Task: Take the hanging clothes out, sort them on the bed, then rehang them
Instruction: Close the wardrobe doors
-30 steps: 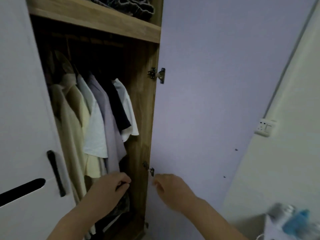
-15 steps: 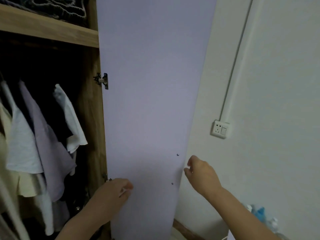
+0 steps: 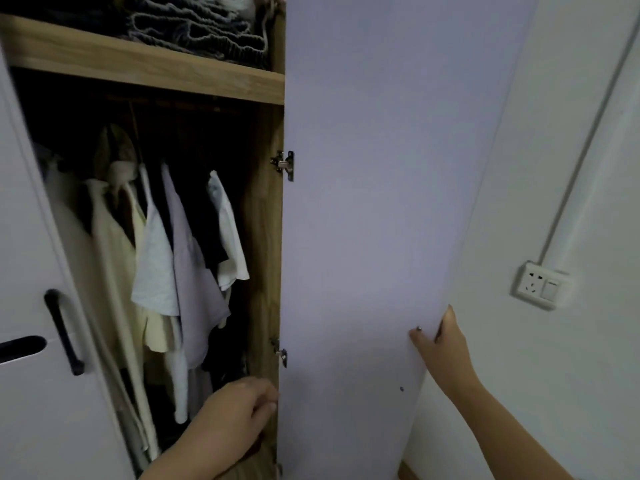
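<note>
Several hanging clothes [image 3: 166, 258] fill the open wardrobe: cream, pale blue, lilac, black and white garments on a dark rail. The lilac right door [image 3: 363, 202] stands swung wide open. My right hand [image 3: 441, 344] grips that door's outer edge, thumb on the inner face, fingers behind it. My left hand [image 3: 235, 414] hovers low by the wooden side panel [image 3: 266, 271], fingers loosely curled, holding nothing that I can see.
A wooden shelf [image 3: 145, 64] above the rail carries folded dark knitwear [image 3: 197, 26]. The left white door [image 3: 31, 306] with a black handle [image 3: 64, 332] is closed. A wall socket [image 3: 540, 285] and cable conduit sit on the right wall.
My right hand has taken hold of the door's outer edge and the door has swung wider. My view turned back left toward the clothes. My left hand stays low by the side panel.
</note>
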### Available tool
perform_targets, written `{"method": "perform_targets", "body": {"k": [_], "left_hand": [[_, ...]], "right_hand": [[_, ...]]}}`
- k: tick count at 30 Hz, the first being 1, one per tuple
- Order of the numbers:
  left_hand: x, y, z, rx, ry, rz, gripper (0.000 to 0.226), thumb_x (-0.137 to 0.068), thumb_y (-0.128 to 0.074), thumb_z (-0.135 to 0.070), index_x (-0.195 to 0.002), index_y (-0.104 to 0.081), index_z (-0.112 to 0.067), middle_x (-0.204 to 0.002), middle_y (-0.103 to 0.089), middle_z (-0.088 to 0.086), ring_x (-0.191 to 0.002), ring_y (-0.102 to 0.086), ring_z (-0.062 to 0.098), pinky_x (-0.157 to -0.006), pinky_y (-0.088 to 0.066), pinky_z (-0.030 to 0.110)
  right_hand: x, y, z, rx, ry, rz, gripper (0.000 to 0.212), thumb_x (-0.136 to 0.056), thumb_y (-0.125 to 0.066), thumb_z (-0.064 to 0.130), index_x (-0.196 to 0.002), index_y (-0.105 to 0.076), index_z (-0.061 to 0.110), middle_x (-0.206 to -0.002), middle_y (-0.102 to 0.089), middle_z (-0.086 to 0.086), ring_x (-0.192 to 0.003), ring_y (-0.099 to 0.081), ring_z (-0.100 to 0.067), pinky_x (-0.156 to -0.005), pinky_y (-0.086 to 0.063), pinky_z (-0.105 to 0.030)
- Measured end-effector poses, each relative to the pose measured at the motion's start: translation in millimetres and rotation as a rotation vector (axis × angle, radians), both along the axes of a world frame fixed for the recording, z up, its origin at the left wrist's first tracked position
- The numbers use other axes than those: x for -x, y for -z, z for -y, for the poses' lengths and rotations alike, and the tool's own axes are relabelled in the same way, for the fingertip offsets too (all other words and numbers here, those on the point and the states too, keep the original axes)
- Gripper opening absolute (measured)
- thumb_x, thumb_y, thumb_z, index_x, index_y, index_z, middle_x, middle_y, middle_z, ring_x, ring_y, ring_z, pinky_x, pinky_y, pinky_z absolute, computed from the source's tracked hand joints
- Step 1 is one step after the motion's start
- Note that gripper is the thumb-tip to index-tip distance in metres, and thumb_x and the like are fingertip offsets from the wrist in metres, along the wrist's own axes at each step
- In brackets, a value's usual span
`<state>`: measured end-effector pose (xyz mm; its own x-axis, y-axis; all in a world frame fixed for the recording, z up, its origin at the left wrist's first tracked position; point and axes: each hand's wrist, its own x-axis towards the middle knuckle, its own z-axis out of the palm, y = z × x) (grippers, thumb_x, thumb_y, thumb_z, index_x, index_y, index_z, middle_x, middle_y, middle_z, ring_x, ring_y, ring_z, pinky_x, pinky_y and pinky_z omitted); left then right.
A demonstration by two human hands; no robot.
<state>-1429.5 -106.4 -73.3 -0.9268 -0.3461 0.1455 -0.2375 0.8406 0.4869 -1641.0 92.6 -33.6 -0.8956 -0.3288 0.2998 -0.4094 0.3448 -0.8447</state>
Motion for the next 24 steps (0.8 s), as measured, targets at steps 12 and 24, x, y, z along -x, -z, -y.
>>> {"method": "perform_targets", "body": {"k": [12, 24], "left_hand": [[-77, -5, 25, -0.023, -0.115, -0.024, 0.016, -0.096, -0.047, -0.023, -0.105, -0.053, -0.034, -0.089, -0.047, -0.024, -0.092, -0.052, -0.001, -0.071, -0.036, 0.001], [-207, -7, 111, -0.014, -0.292, -0.013, 0.024, -0.095, -0.047, -0.023, -0.084, -0.044, -0.045, -0.099, -0.057, -0.017, -0.092, -0.056, -0.001, -0.074, -0.039, 0.004]], "right_hand": [[-99, 14, 39, -0.022, 0.012, -0.074, 0.025, -0.09, -0.057, 0.013, -0.113, -0.047, 0.01, -0.101, -0.06, -0.007, -0.088, -0.06, -0.03, -0.075, -0.051, -0.041], [-224, 28, 157, -0.129, -0.114, -0.242, 0.041, -0.085, -0.065, 0.024, -0.119, -0.044, 0.013, -0.099, -0.049, 0.004, -0.087, -0.05, -0.01, -0.078, -0.044, -0.023]]}}
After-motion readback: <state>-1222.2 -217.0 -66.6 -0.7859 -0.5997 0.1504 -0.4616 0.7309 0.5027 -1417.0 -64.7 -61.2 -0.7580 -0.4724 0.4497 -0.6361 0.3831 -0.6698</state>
